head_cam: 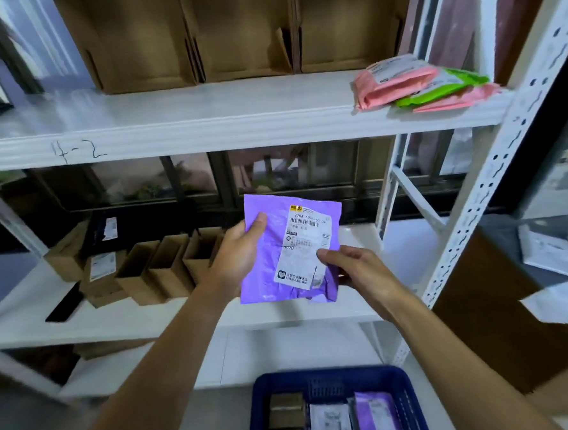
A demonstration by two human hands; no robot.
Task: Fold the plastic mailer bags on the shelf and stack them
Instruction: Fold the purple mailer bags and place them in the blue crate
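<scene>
A: Where's the crinkled purple plastic mailer bag [287, 244] with the white label?
B: Mid-frame, held up in front of the white metal shelf [203, 120]. The left hand [235, 254] pinches its left edge, thumb on the front. The right hand [356, 270] pinches the lower right, thumb on the label.
A: And the stack?
B: Folded pink and green plastic mailers [424, 86], upper right, on the shelf board.

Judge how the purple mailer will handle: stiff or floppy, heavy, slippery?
Probably floppy: the purple mailer is creased and held by left hand and right hand. Likely light: thumb pinches carry it. Its smooth film may slip.
</scene>
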